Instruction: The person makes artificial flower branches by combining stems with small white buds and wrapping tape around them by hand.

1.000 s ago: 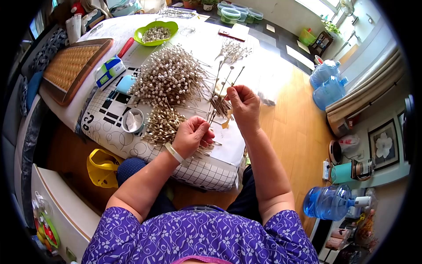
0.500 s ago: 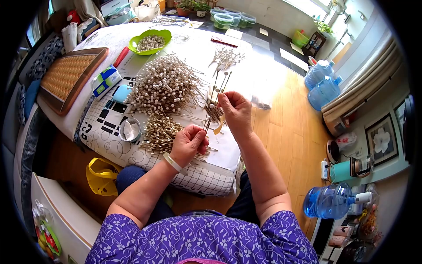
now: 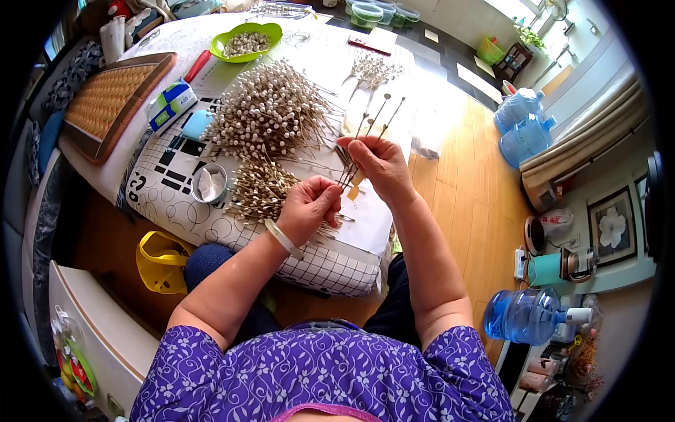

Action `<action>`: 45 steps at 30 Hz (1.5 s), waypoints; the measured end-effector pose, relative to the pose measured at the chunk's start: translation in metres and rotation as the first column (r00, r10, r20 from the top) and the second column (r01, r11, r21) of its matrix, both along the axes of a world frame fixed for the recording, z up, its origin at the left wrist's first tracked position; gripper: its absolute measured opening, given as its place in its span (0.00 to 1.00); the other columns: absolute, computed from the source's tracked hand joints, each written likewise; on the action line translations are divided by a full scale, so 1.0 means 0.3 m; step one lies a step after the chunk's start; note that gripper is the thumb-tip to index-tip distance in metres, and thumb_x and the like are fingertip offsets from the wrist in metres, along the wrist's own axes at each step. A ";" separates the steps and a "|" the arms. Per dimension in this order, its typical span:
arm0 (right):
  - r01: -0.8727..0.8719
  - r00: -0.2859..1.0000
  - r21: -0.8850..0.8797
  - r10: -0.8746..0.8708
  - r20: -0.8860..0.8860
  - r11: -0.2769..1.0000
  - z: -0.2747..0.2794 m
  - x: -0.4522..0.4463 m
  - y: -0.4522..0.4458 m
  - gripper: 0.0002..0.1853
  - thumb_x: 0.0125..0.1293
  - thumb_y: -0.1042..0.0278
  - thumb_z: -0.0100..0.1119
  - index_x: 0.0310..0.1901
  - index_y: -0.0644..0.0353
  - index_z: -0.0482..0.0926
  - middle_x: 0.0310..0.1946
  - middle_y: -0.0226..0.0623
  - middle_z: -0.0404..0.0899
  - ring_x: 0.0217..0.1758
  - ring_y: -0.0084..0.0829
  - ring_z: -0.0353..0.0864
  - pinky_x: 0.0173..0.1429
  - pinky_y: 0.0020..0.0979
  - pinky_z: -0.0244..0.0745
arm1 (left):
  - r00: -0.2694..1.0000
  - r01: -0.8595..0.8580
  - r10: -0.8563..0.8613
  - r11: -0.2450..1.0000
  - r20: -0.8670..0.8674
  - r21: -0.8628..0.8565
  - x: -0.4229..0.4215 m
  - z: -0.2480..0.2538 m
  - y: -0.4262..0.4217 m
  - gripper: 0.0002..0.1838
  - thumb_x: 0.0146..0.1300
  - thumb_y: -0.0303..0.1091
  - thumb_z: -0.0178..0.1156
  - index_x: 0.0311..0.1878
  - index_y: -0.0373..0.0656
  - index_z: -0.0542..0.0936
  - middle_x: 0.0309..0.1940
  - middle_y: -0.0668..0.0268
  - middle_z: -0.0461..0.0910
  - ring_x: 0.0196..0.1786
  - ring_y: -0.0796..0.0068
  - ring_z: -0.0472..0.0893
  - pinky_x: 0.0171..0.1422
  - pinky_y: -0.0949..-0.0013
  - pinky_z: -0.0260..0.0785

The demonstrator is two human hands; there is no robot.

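Observation:
Several thin dark stems with small bud-like tips [image 3: 386, 98] stand between my hands over the near side of the table. My right hand [image 3: 382, 167] pinches them partway up, and my left hand [image 3: 311, 207] is closed around their lower ends. A small yellowish strip [image 3: 354, 192] hangs just below my right fingers; what it is attached to is hidden. Left of my hands lies a large heap of stems with white bead tips [image 3: 271, 109]. A smaller pile of stems with pale, slim buds [image 3: 260, 186] is beside my left hand.
Beyond my hands lies a loose bunch of beaded stems [image 3: 375, 70]. A green bowl of beads [image 3: 246, 43], a red-handled tool [image 3: 198, 66], a tissue pack [image 3: 172, 107] and a white cup [image 3: 209, 183] stand around the heap. Water bottles [image 3: 527, 136] are on the floor at right.
The held stems have shifted slightly up and right and now lean more to the right. My left hand has moved a little up and right. The view has tilted slightly.

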State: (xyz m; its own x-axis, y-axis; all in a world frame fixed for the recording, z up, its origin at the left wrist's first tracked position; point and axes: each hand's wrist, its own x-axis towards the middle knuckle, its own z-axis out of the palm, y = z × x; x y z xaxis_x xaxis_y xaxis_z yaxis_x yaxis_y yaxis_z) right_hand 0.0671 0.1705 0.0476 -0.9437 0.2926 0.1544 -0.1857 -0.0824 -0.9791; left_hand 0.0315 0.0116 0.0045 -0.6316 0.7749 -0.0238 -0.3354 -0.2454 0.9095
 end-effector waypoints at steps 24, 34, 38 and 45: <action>0.105 0.993 0.107 -0.100 -0.059 0.989 -0.029 -0.023 0.015 0.11 0.64 0.65 0.54 0.31 0.65 0.76 0.20 0.23 0.71 0.21 0.12 0.62 0.27 0.17 0.60 | 0.998 0.057 -0.056 0.996 0.016 -0.066 -0.035 0.006 -0.010 0.07 0.60 0.27 0.56 0.40 0.34 0.78 0.26 0.64 0.79 0.26 0.79 0.78 0.30 0.76 0.74; -0.028 0.999 0.070 0.025 0.042 0.997 -0.046 0.051 -0.021 0.10 0.63 0.78 0.45 0.41 0.63 0.77 0.25 0.27 0.78 0.18 0.08 0.60 0.21 0.14 0.55 | 0.987 -0.149 0.152 0.988 0.055 -0.049 -0.117 0.032 -0.032 0.08 0.61 0.35 0.57 0.36 0.39 0.77 0.24 0.67 0.78 0.21 0.82 0.76 0.23 0.79 0.71; 0.035 0.999 0.058 -0.033 -0.041 0.998 -0.028 0.077 -0.087 0.09 0.62 0.80 0.46 0.43 0.63 0.72 0.24 0.30 0.78 0.20 0.10 0.64 0.25 0.14 0.60 | 0.980 -0.195 0.197 0.979 0.039 -0.053 -0.116 0.044 -0.030 0.09 0.61 0.35 0.58 0.36 0.38 0.76 0.24 0.67 0.78 0.19 0.84 0.74 0.23 0.81 0.69; 0.071 0.990 0.428 -0.010 -0.143 0.901 -0.074 0.052 -0.062 0.09 0.63 0.80 0.46 0.43 0.64 0.73 0.24 0.31 0.78 0.24 0.12 0.68 0.28 0.16 0.63 | 0.985 -0.150 0.153 0.988 0.082 -0.034 -0.122 0.046 -0.036 0.07 0.61 0.31 0.56 0.38 0.37 0.76 0.28 0.64 0.79 0.22 0.83 0.75 0.27 0.79 0.71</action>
State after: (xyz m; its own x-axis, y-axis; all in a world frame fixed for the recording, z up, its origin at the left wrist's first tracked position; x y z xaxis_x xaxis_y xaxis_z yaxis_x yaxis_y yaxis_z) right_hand 0.0827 0.1518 0.0256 -0.8941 0.2061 0.3977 -0.3111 0.3528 -0.8824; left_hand -0.0051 0.0007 0.0183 -0.7365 0.6688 -0.1013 -0.3715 -0.2748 0.8868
